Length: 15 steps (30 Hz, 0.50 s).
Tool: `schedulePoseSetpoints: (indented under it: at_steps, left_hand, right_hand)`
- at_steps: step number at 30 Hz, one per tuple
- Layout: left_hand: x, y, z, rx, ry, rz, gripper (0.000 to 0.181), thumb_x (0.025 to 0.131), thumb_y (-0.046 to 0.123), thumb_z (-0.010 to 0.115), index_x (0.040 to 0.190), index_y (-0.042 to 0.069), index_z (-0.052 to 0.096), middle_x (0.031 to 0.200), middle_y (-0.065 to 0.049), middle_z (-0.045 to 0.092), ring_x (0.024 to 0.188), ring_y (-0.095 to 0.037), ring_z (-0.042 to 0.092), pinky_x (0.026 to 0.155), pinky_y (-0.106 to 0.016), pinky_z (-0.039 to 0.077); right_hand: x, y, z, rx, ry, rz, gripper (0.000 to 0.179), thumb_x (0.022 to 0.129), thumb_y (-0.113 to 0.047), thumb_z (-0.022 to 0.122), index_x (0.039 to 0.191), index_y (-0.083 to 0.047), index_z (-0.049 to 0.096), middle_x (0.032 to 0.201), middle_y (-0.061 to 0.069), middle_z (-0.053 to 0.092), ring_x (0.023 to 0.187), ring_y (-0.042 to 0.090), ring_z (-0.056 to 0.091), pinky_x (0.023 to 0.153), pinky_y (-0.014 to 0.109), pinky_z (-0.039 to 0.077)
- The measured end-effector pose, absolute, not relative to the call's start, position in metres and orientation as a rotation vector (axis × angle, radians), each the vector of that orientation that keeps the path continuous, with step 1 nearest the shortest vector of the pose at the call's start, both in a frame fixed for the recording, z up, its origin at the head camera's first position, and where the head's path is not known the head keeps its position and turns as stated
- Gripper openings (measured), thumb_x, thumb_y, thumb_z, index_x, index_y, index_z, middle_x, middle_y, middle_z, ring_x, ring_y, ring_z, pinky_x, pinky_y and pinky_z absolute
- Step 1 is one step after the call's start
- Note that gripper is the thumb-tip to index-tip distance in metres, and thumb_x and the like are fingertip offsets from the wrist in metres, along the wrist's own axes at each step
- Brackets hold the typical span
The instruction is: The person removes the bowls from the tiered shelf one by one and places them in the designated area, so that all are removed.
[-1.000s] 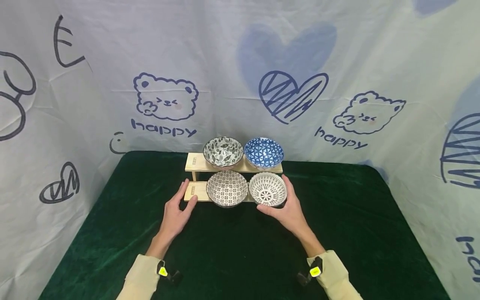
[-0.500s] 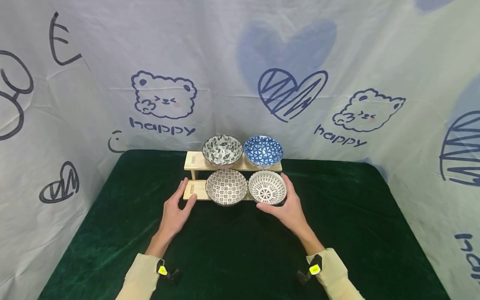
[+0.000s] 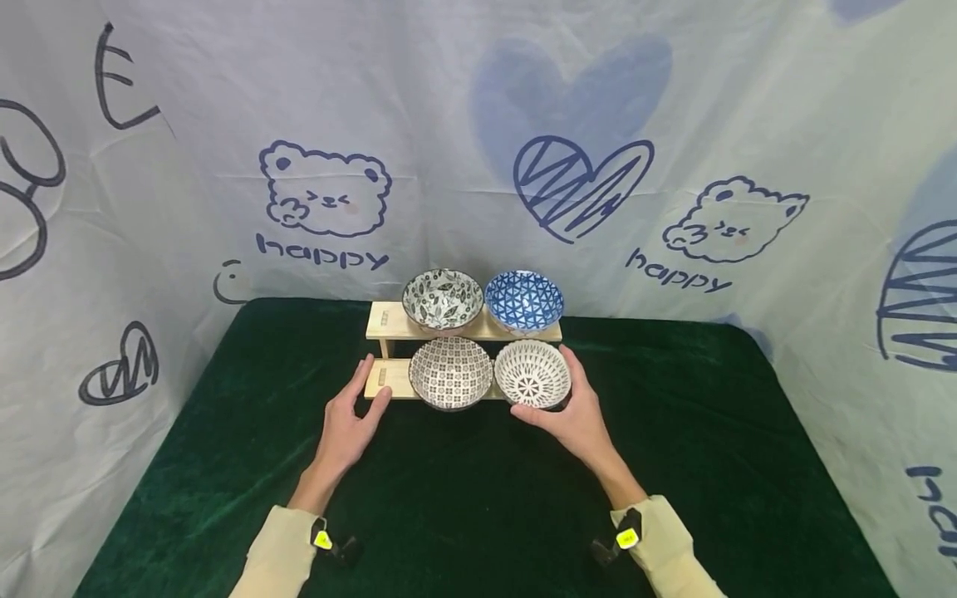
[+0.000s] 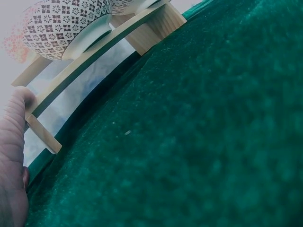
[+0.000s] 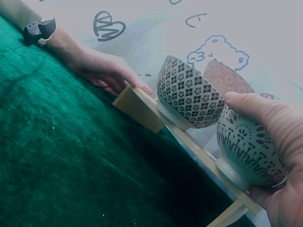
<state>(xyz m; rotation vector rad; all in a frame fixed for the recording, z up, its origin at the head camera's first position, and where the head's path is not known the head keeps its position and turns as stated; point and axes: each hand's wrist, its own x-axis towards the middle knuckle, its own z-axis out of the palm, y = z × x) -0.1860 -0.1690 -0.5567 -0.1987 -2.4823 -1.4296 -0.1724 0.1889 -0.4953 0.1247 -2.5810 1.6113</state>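
Observation:
A two-step wooden rack [image 3: 394, 378] carries bowls on both shelves. My left hand [image 3: 346, 428] holds the left end of its lower shelf, with the thumb at the front edge. My right hand [image 3: 579, 423] grips the white bowl with black strokes [image 3: 532, 375] at the lower right, thumb at its near rim and fingers round its right side. This bowl's foot rests on the shelf or just over it; I cannot tell which. Beside it on the left sits a bowl with a dark checkered flower pattern [image 5: 187, 97]. Some right-hand fingers are hidden behind the bowl.
On the upper shelf stand a leaf-patterned bowl [image 3: 444, 301] and a blue-and-white bowl [image 3: 525, 301]. Dark green cloth [image 3: 478, 515] covers the table. Close behind the rack hangs a pale curtain [image 3: 449, 124] with bear and heart drawings.

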Motion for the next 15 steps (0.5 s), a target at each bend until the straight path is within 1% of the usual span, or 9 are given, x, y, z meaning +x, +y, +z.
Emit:
schedulePoseSetpoints:
  at_steps: [5, 10, 15]
  left_hand:
    - [-0.1857, -0.1698, -0.5569, -0.186, -2.487, -1.429, 0.066, 0.103, 0.033, 0.067, 0.160, 0.009, 0.043, 0.165, -0.008, 0.041, 0.153, -0.031, 0.036, 0.122, -0.059, 0.031]
    - [-0.1854, -0.1702, -0.5570, -0.183, -2.490, -1.424, 0.066, 0.103, 0.033, 0.067, 0.160, 0.009, 0.043, 0.165, -0.011, 0.041, 0.153, -0.031, 0.037, 0.122, -0.059, 0.031]
    - [-0.1857, -0.1706, -0.5574, -0.182, -2.493, -1.420, 0.066, 0.104, 0.034, 0.067, 0.160, 0.009, 0.042, 0.165, -0.011, 0.041, 0.153, -0.031, 0.036, 0.122, -0.059, 0.030]
  right_hand:
    - [-0.1725, 0.1872, -0.4956, 0.127, -2.543, 1.618, 0.113, 0.078, -0.028, 0.094, 0.165, -0.011, 0.024, 0.165, 0.014, 0.038, 0.148, 0.036, 0.041, 0.120, 0.059, 0.035]
    - [-0.1725, 0.1861, -0.4969, 0.123, -2.519, 1.637, 0.111, 0.078, -0.027, 0.095, 0.164, -0.011, 0.027, 0.164, 0.013, 0.040, 0.147, 0.035, 0.043, 0.119, 0.057, 0.037]
    - [-0.1718, 0.1862, -0.4942, 0.120, -2.482, 1.694, 0.108, 0.077, -0.021, 0.095, 0.163, -0.011, 0.030, 0.162, 0.013, 0.042, 0.145, 0.035, 0.044, 0.119, 0.055, 0.039]
